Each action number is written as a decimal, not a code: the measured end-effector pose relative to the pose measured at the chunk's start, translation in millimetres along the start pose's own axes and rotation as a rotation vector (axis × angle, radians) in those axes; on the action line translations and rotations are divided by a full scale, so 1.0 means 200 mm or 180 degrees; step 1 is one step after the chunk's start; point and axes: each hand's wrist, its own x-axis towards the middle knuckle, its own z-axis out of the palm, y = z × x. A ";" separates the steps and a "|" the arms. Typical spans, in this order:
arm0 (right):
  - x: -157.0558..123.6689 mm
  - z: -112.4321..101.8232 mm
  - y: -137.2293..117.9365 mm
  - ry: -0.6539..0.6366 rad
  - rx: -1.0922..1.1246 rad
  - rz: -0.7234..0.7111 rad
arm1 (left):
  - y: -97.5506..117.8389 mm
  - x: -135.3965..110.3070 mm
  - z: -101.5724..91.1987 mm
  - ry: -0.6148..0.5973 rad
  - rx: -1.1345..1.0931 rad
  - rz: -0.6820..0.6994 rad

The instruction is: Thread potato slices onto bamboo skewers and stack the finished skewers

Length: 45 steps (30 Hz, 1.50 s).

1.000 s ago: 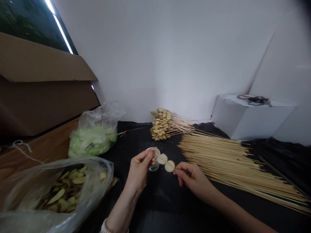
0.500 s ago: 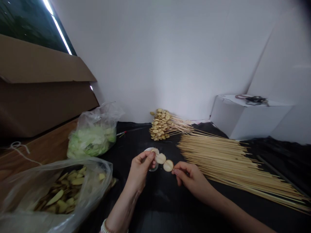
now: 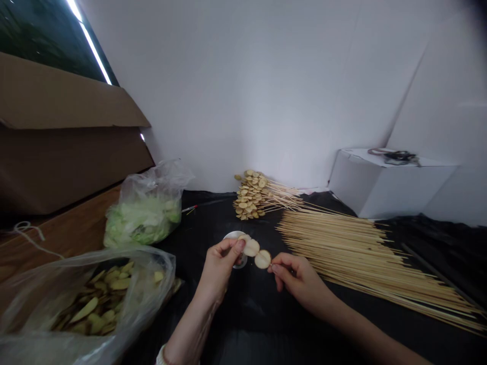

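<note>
My left hand (image 3: 219, 263) pinches a pale potato slice (image 3: 243, 238) at the tip of a thin bamboo skewer. Two more round slices (image 3: 257, 253) sit threaded on that skewer between my hands. My right hand (image 3: 297, 276) is closed on the skewer's other end, just right of the slices. A small white cup (image 3: 233, 236) stands on the black table (image 3: 247, 314) right behind my left fingers, mostly hidden by them.
A clear bag of potato slices (image 3: 95, 299) lies at the near left, a bag of green leaves (image 3: 144, 213) behind it. Finished skewers (image 3: 253, 197) are piled by the wall. Several bare skewers (image 3: 361, 253) spread to the right. A white box (image 3: 388, 182) and cardboard boxes (image 3: 64, 137) flank the table.
My left hand has pushed the end slice along the skewer, closer to the other two. Both hands have drifted slightly left and the slices now sit nearer together.
</note>
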 end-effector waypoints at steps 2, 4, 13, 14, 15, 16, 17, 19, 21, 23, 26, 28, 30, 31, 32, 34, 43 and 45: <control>0.00 0.00 0.00 0.0034 0.0031 -0.0019 | 0.00 0.00 0.00 -0.0033 -0.0213 -0.0079; 0.00 0.00 -0.01 0.0046 0.0052 -0.0026 | 0.01 0.00 0.01 -0.0012 -0.0516 -0.0156; 0.01 -0.01 0.00 0.0013 0.0112 -0.0017 | 0.07 0.02 -0.02 0.0377 -0.1614 -0.0441; 0.01 -0.01 0.00 0.0012 0.0111 -0.0024 | 0.07 0.02 -0.02 0.0427 -0.1579 -0.0455; 0.01 -0.01 0.00 0.0012 0.0108 -0.0023 | 0.06 0.02 -0.02 0.0442 -0.1542 -0.0457; 0.01 -0.01 0.00 0.0008 0.0114 -0.0010 | 0.06 0.02 -0.02 0.0427 -0.1509 -0.0436; 0.01 -0.01 0.00 -0.0003 0.0136 0.0014 | 0.05 0.02 -0.01 0.0390 -0.1478 -0.0393; 0.01 -0.01 0.01 -0.0050 0.0245 0.0092 | 0.04 0.02 -0.02 0.0313 -0.1410 -0.0281; 0.01 -0.01 0.01 -0.0146 0.0452 0.0199 | 0.03 0.02 -0.02 0.0297 -0.1341 -0.0214; 0.01 -0.01 0.03 -0.0269 0.0732 0.0331 | 0.03 0.02 -0.03 0.0340 -0.1307 -0.0208; 0.02 -0.01 0.03 -0.0381 0.1072 0.0481 | 0.03 0.02 -0.03 0.0383 -0.1278 -0.0204; 0.02 -0.01 0.03 -0.0404 0.1158 0.0508 | 0.03 0.02 -0.03 0.0356 -0.1253 -0.0138; 0.02 -0.01 0.03 -0.0422 0.1203 0.0514 | 0.03 0.01 -0.02 0.0301 -0.1219 -0.0083; 0.02 -0.01 0.02 -0.0429 0.1223 0.0513 | 0.04 0.01 -0.02 0.0286 -0.1203 -0.0084; 0.01 -0.01 0.02 -0.0432 0.1241 0.0508 | 0.05 0.01 -0.02 0.0281 -0.1192 -0.0110; 0.01 -0.02 0.02 -0.0424 0.1297 0.0465 | 0.06 0.00 -0.01 0.0278 -0.1204 -0.0206; 0.01 -0.01 0.01 -0.0377 0.1693 0.0242 | 0.01 -0.05 0.05 -0.0421 -0.0605 -0.0432; 0.00 0.00 0.02 -0.0438 0.1634 0.0211 | -0.02 -0.07 0.07 -0.0597 -0.0479 -0.0497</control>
